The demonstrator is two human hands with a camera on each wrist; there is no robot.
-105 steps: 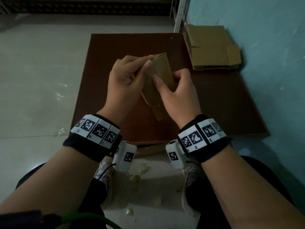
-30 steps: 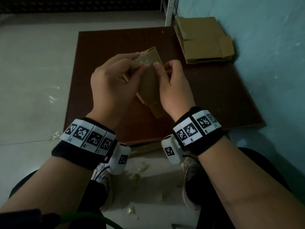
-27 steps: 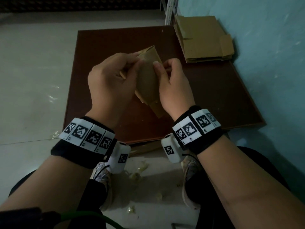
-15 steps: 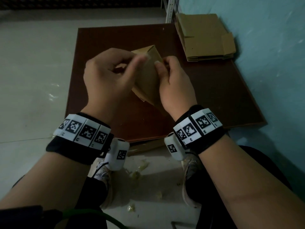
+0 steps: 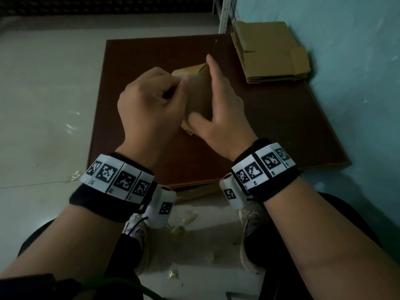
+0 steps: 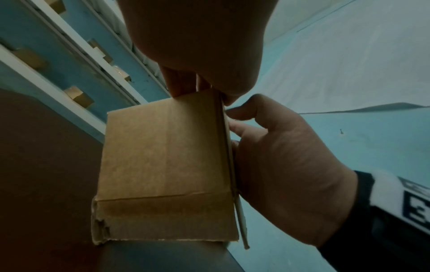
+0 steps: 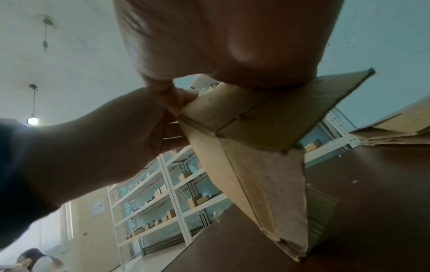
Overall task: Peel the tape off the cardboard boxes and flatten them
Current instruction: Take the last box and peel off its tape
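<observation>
small brown cardboard box (image 5: pixel 198 94), partly collapsed, held in the air between both hands above a dark reddish-brown board (image 5: pixel 270 118) that lies on the pale floor (image 5: pixel 43 105). left hand (image 5: pixel 151 105) fingers curled, pinching the box's upper left edge; the left wrist view shows thumb and fingertips closed on the top of a flap. right hand (image 5: pixel 220 109) fingers nearly straight, laid flat along the box's right face, thumb pressing its lower end, so the palm cups rather than clamps. box tilted, one corner pointing down toward the board, not touching it as far as can be told. stack of flattened brown cardboard (image 5: pixel 270 53) at the board's far right corner, against the light blue wall (image 5: pixel 346 61). pale scraps (image 5: pixel 181 228) on the floor near the person's shoes. white metal shelving with small boxes (image 7: pixel 177 184) in the background.
</observation>
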